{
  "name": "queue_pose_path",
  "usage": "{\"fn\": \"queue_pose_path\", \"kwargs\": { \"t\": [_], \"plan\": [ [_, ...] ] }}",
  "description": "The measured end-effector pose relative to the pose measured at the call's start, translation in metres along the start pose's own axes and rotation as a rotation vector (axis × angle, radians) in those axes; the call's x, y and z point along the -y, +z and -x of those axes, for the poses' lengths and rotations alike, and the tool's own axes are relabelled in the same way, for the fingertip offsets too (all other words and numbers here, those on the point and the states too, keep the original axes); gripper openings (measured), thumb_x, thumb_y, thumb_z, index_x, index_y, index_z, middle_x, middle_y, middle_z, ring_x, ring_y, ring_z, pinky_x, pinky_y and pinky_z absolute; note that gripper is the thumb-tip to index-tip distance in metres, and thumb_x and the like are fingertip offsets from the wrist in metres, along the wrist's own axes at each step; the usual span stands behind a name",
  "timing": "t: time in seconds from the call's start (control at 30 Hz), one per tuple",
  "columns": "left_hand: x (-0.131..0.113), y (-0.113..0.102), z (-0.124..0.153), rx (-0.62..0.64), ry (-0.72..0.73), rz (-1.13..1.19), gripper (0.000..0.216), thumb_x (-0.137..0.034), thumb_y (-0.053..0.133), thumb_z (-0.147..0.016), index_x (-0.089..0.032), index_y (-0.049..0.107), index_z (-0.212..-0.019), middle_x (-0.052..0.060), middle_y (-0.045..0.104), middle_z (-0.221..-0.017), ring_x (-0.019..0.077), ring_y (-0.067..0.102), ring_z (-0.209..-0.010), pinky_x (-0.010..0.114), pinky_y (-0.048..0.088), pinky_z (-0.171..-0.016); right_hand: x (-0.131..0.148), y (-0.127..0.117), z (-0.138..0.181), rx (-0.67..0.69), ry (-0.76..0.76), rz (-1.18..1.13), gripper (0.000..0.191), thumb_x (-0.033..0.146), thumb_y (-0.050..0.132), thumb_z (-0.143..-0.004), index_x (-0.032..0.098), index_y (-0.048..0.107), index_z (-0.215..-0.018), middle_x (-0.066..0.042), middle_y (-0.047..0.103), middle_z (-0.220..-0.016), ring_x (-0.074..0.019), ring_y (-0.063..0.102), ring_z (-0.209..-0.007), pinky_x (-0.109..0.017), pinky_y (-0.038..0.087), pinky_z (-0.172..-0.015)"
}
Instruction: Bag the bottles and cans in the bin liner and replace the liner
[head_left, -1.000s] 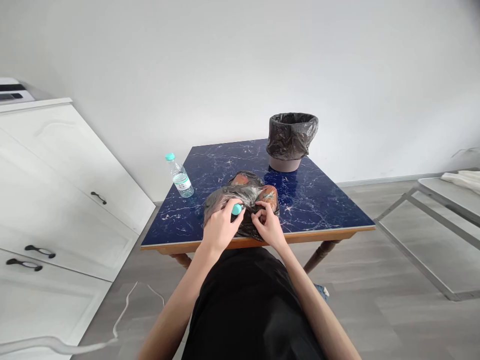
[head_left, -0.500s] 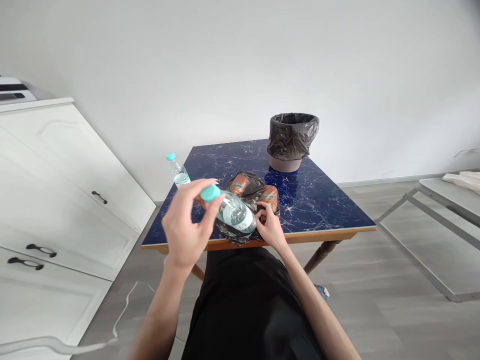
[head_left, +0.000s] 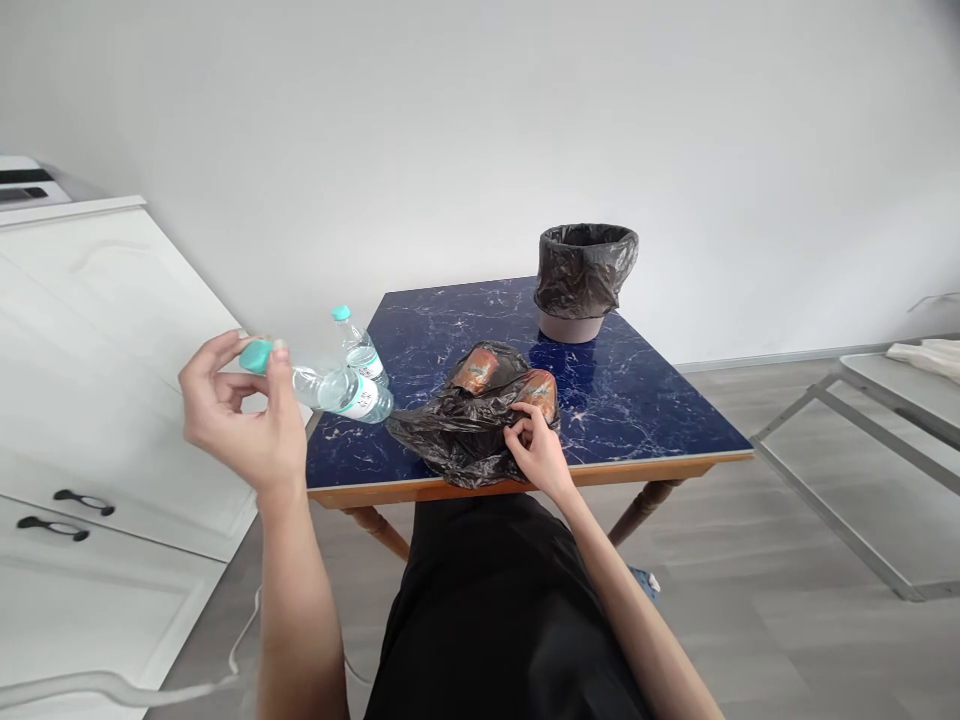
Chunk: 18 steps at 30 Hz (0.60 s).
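Observation:
By its turquoise cap, my left hand holds a clear plastic water bottle, tilted sideways over the left side of the table. Close behind it a second water bottle stands upright. A crumpled black plastic bag lies at the table's front edge, its left end stretching toward the held bottle. Two orange-brown packaged items, one at the back and one at the right, rest on or in the bag. My right hand pinches the bag's edge beside the right item.
A bin lined with a black bag stands at the back right of the blue marble-patterned table. To the left is a white cabinet. A grey metal-framed rack stands at the right, and a white cable runs at lower left.
My left hand has carried the bottle leftward, off the black bag toward the upright bottle. The bag's left end now spreads out further left. My right hand has stayed nearly in place.

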<state>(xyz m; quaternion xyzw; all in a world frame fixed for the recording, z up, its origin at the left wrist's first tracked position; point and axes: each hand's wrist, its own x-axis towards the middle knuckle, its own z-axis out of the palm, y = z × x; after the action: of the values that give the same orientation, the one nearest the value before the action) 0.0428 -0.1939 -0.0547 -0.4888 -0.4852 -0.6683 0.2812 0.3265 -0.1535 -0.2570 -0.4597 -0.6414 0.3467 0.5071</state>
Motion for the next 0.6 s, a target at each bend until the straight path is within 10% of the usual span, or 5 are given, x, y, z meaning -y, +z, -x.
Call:
{"fn": "queue_pose_path", "kwargs": {
  "t": [0.6],
  "plan": [
    [0.077,0.013,0.046,0.351,-0.212,-0.311,0.051,-0.051,0.083,-0.085,-0.021,0.072,-0.125,0.004,0.079,-0.101,0.0172,0.063,-0.066,0.035,0.055,-0.087,-0.001,0.001,-0.001,-0.005,-0.009,0.015,0.042,0.042,0.055,-0.098,0.023,0.052,-0.135,0.003,0.065,-0.078,-0.0187,0.057,-0.064,-0.03,0.044,-0.065]
  ]
}}
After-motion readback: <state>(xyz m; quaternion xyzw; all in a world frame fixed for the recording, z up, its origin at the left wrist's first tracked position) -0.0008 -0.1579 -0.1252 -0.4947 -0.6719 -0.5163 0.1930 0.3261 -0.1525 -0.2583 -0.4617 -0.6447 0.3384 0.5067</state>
